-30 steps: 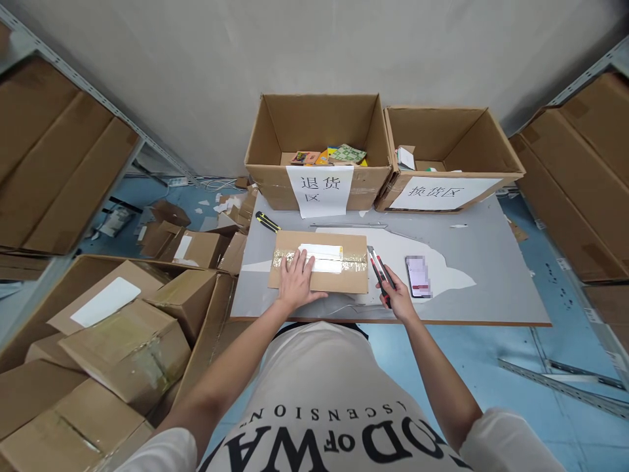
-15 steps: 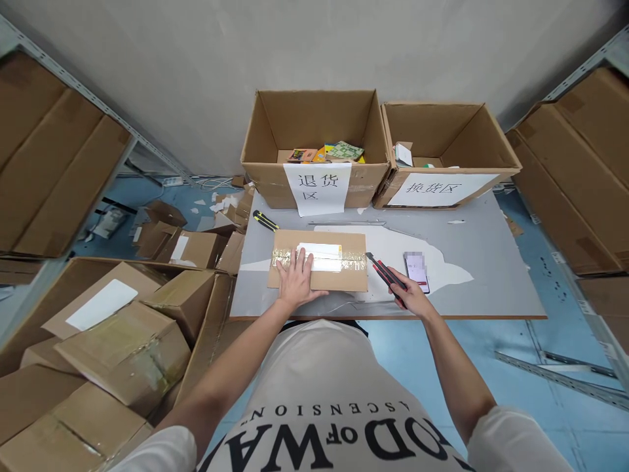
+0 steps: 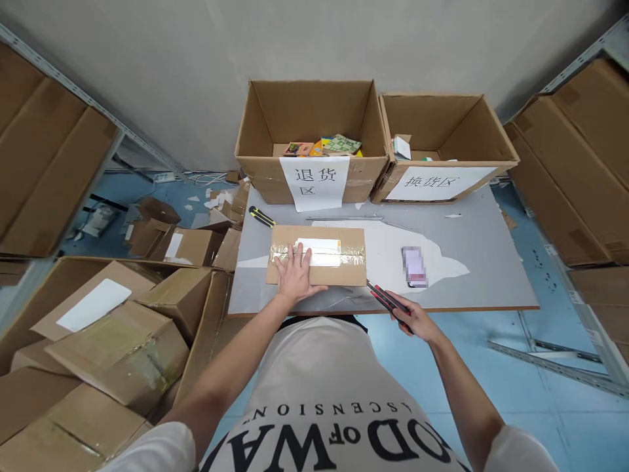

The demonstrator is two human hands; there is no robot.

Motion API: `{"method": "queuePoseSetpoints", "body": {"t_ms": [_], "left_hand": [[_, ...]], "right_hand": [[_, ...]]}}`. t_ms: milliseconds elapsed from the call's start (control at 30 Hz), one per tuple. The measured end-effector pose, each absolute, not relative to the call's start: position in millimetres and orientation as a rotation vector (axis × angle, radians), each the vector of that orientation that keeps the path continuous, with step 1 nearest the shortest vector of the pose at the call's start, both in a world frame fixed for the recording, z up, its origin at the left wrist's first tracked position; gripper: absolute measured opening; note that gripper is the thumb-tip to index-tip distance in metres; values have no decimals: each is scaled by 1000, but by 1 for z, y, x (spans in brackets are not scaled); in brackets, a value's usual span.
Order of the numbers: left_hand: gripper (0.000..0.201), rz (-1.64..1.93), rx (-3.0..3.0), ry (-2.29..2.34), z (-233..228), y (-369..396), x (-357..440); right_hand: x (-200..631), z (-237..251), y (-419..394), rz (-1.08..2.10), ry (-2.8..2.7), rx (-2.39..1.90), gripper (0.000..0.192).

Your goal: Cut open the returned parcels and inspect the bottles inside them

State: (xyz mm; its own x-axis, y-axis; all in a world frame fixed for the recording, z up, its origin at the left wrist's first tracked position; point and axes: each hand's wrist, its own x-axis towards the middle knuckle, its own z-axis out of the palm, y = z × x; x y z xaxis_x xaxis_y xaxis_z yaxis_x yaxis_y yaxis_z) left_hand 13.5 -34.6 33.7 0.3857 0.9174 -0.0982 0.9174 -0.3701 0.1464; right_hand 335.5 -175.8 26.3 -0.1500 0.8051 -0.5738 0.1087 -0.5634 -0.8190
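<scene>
A taped cardboard box (image 3: 351, 265) with a white label (image 3: 324, 252) lies on the grey table (image 3: 491, 262). My left hand (image 3: 295, 275) rests flat on its top, fingers spread, at the label's left side. My right hand (image 3: 411, 314) is closed around a red and black box cutter (image 3: 388, 298) near the table's front edge. Its blade tip is at the lower right corner of the box; whether it touches the cardboard I cannot tell. A phone (image 3: 415, 267) lies to the right of the box. Beyond the box's upper left corner is a yellow and black cutter (image 3: 262, 216).
Two big open cartons with paper signs, a left one (image 3: 265, 180) and a right one (image 3: 491, 172), stand at the table's back. A large carton (image 3: 216, 301) full of parcels is at my left. Shelves with boxes (image 3: 580, 164) flank both sides.
My right hand has moved toward me with the box cutter, bringing its blade from the box's right edge down to the lower right corner. My left hand stays on the box.
</scene>
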Motion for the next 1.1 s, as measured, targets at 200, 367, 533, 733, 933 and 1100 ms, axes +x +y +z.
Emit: {"method": "queuePoseSetpoints", "body": {"t_ms": [200, 367, 533, 733, 933, 1100], "left_hand": [[110, 54, 2458, 1642, 33, -35, 13], [112, 207, 2399, 1623, 32, -37, 9], [77, 455, 2236, 1661, 36, -22, -19], [60, 810, 1666, 1661, 24, 58, -71], [49, 726, 1133, 1383, 9, 102, -81], [36, 678, 1036, 1313, 9, 102, -75]], "right_hand": [[351, 37, -190, 1705, -986, -1663, 68], [360, 34, -198, 1425, -795, -1644, 66], [303, 14, -181, 1258, -480, -1401, 37], [238, 8, -162, 1356, -216, -1198, 46], [222, 8, -151, 1300, -165, -1211, 51], [208, 8, -147, 1179, -213, -1287, 50]]}}
